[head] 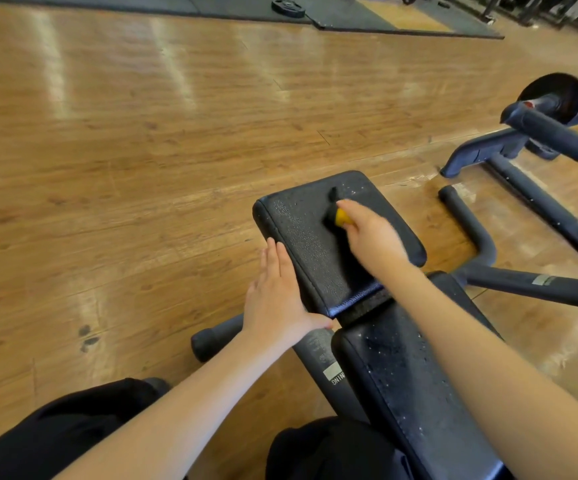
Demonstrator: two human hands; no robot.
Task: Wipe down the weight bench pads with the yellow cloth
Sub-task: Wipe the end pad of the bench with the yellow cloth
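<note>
The black seat pad (301,233) of the weight bench lies ahead of me, dotted with water droplets. My right hand (372,233) grips the bunched yellow cloth (343,217) and presses it on the middle of that pad; only a small part of the cloth shows past my fingers. My left hand (275,296) lies flat with straight fingers against the pad's left edge, thumb at its near corner. The longer black back pad (401,372), also speckled with droplets, runs from the seat pad toward me under my right forearm.
The bench's dark frame tubes (467,220) and foot bar (211,337) stick out to the right and left. Another machine with a weight plate (554,95) stands at the right. Wooden floor (124,150) lies to the left; black mats and a plate (287,8) are far back.
</note>
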